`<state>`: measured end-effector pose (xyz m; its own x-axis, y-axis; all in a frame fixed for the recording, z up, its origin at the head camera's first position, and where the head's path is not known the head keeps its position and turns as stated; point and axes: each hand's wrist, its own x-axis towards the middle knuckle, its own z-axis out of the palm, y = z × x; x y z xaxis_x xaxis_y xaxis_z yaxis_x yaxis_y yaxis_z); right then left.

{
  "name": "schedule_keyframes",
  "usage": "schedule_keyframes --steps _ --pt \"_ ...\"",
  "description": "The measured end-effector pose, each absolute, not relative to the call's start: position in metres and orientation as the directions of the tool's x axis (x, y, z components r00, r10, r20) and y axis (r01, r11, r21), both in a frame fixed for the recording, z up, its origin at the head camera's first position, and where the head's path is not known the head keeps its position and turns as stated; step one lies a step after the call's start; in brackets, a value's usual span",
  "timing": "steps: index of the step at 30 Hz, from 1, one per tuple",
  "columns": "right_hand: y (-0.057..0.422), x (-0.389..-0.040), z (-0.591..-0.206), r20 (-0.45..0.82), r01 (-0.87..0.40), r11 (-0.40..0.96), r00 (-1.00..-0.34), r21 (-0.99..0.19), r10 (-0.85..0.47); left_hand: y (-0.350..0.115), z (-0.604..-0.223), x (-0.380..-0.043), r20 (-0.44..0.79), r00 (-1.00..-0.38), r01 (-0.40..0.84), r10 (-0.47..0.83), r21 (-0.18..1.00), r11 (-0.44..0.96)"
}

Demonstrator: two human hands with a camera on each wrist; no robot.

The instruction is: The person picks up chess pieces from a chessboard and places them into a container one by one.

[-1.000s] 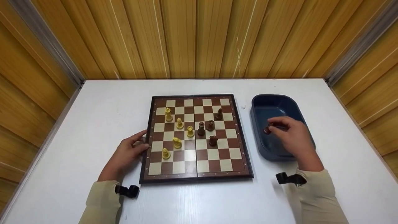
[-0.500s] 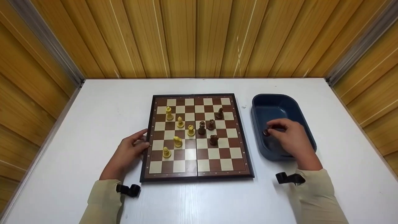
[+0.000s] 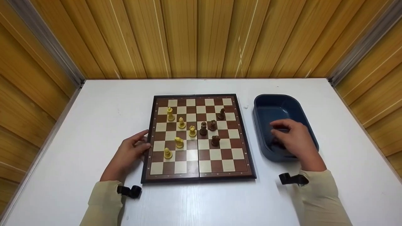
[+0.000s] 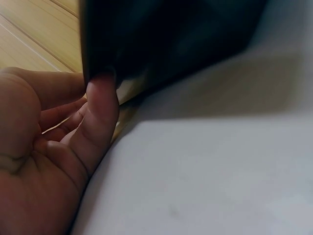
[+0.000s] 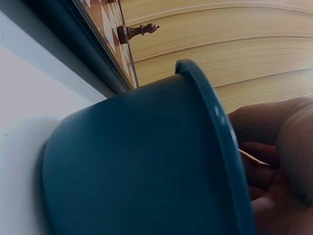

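Dark blue, the container (image 3: pixel 268 113) sits directly beneath the fingers of the right hand (image 3: pixel 295 138), whose thumb and forefinger are bent and slightly apart. Well to their left, the chessboard (image 3: pixel 187 168) lies on the tabletop (image 3: pixel 194 201), its brown pieces (image 3: pixel 203 129) nearer those fingers. The yellow pieces (image 3: pixel 192 131) stand nearer the left hand (image 3: pixel 128 152), whose fingers, spread apart, touch the board's edge.

A small booth (image 3: pixel 28 72) (wider setting unclear): white table (image 3: pixel 103 106), wood-grain panel walls (image 3: pixel 213 37), grey corner strips (image 3: pixel 48 39)
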<state>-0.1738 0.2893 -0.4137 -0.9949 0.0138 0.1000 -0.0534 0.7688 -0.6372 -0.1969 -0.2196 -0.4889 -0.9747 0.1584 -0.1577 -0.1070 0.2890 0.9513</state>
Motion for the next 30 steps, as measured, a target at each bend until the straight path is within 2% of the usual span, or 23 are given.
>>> schedule_keyframes --steps 14,30 --pt "0.276 -0.172 -0.410 0.184 -0.126 0.777 -0.983 -0.616 -0.013 -0.220 -0.488 -0.197 -0.178 -0.970 -0.129 0.166 0.955 0.267" --pt "0.256 -0.171 -0.411 0.192 -0.163 0.728 -0.980 -0.666 -0.044 -0.220 -0.491 -0.198 -0.178 -0.970 -0.139 0.164 0.965 0.223"
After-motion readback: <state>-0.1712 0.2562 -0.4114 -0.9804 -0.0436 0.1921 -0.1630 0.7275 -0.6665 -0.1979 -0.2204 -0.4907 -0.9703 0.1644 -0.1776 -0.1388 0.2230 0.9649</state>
